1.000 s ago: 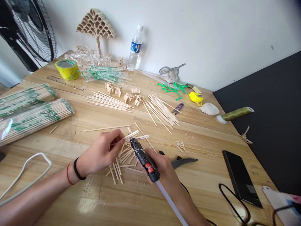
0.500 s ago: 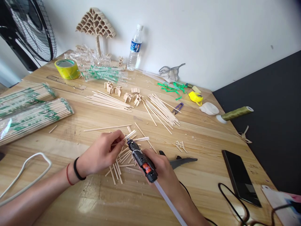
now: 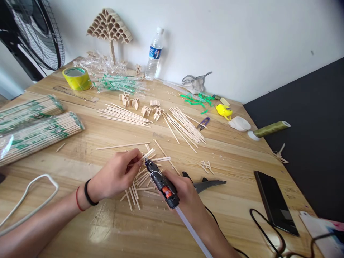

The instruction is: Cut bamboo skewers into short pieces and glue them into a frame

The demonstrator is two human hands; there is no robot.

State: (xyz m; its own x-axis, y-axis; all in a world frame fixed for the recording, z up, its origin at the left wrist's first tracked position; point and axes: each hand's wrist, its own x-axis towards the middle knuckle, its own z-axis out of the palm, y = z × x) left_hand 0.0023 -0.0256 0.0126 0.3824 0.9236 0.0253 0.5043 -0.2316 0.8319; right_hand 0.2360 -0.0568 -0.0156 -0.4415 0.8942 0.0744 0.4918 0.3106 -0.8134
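My left hand point(image 3: 118, 172) pinches short wooden sticks point(image 3: 147, 154) between thumb and fingertips. In my right hand point(image 3: 180, 188) is a black hot glue gun point(image 3: 161, 182), its nozzle right at the held sticks; whether it touches them I cannot tell. A long translucent glue stick point(image 3: 192, 231) runs out of the gun's rear. Beneath both hands lies a loose pile of cut wooden sticks point(image 3: 143, 179), partly covered by the gun and fingers. Just right of my right hand rests a dark grey pointed tool point(image 3: 209, 185), its other end hidden.
Long sticks point(image 3: 185, 127) and small glued stick pieces point(image 3: 146, 111) lie behind the hands. Wrapped stick bundles point(image 3: 40, 134) are at left. A water bottle point(image 3: 154, 53) and stick-built tree point(image 3: 110, 32) stand at the wall. A phone point(image 3: 275, 202) and black cable point(image 3: 266, 231) are at right.
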